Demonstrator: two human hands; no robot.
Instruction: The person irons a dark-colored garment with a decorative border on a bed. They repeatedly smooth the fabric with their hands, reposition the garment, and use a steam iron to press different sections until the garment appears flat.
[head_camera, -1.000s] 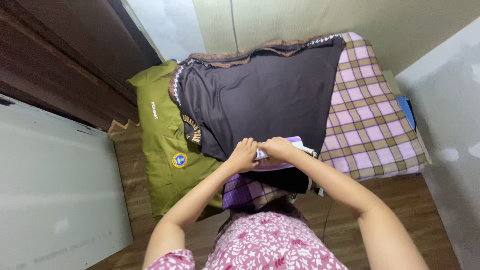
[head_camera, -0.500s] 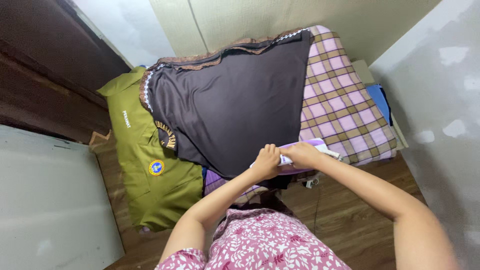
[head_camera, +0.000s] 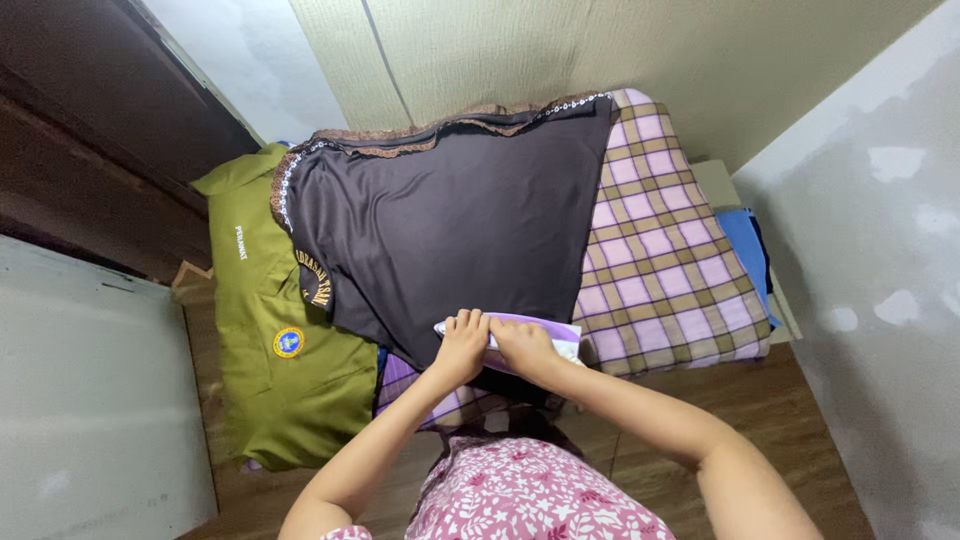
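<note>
A dark brown garment (head_camera: 450, 220) with lace trim lies spread flat over a purple and tan checked cloth (head_camera: 660, 250). At its near edge sits a purple and white electric iron (head_camera: 545, 335). My right hand (head_camera: 520, 345) grips the iron's handle. My left hand (head_camera: 462, 345) is closed on the iron beside it, at the iron's left end. Both arms reach out from my pink floral top (head_camera: 520, 490).
An olive green shirt (head_camera: 265, 330) with a round yellow and blue badge lies to the left, partly under the brown garment. A blue item (head_camera: 745, 245) lies at the right by the grey wall. A dark wooden door stands at upper left, and a pale board leans at the left.
The iron and both hands have slid left along the near edge of the brown garment. The view has shifted slightly, showing more of the right wall.
</note>
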